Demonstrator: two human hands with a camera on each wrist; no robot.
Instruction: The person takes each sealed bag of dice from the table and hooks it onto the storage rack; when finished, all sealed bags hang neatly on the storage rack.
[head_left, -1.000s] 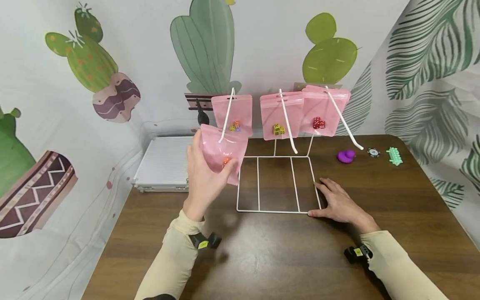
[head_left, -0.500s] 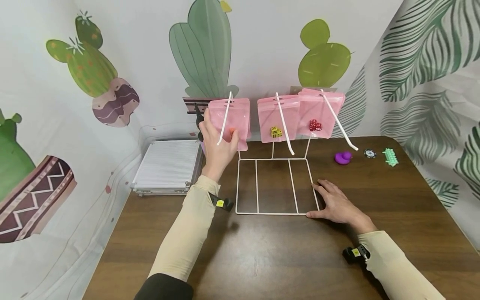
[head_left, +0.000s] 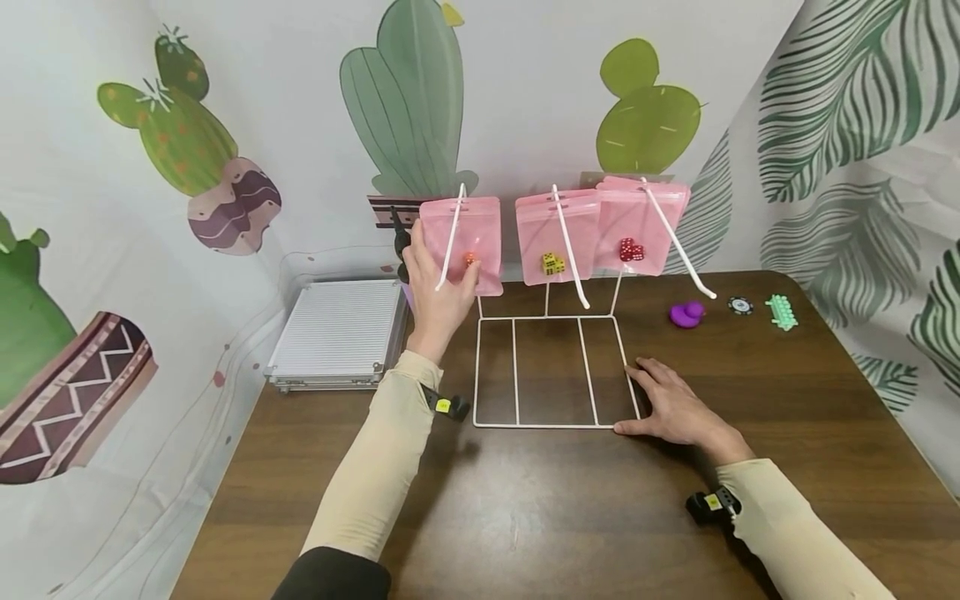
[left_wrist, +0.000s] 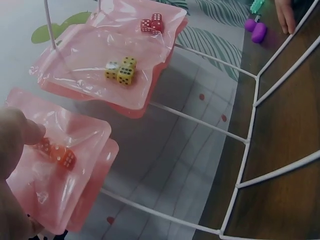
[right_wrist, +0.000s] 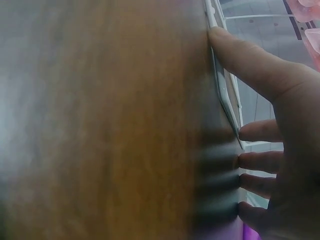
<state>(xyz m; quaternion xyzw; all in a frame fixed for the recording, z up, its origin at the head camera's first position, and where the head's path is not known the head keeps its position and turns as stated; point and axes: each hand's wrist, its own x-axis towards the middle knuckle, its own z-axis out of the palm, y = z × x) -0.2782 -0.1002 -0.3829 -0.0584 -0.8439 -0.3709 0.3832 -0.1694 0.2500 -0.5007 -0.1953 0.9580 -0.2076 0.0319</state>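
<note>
My left hand [head_left: 438, 292] holds a pink zip bag [head_left: 480, 225] by its side edge at the white display rack's left prong [head_left: 452, 237]. Orange dice [left_wrist: 62, 156] show through its front, close by my thumb; the prong passes across the bag in the head view. Behind it in the left wrist view hangs another pink bag [left_wrist: 95, 200]. My right hand [head_left: 675, 408] rests at the right front corner of the rack's wire base [head_left: 555, 426]. Its thumb [right_wrist: 245, 55] touches the front wire, and the other fingertips are down along the right side.
Pink bags with yellow dice [head_left: 552, 263] and red dice [head_left: 632, 249] hang on the middle and right prongs. A ribbed silver case [head_left: 337, 333] lies left of the rack. Back right are a purple duck [head_left: 686, 314], a poker chip [head_left: 740, 306] and a green toy [head_left: 782, 312].
My left hand has carried the bag of orange dice up and back to the left prong, in front of the bag hanging there. My right hand stays at the rack's corner.
</note>
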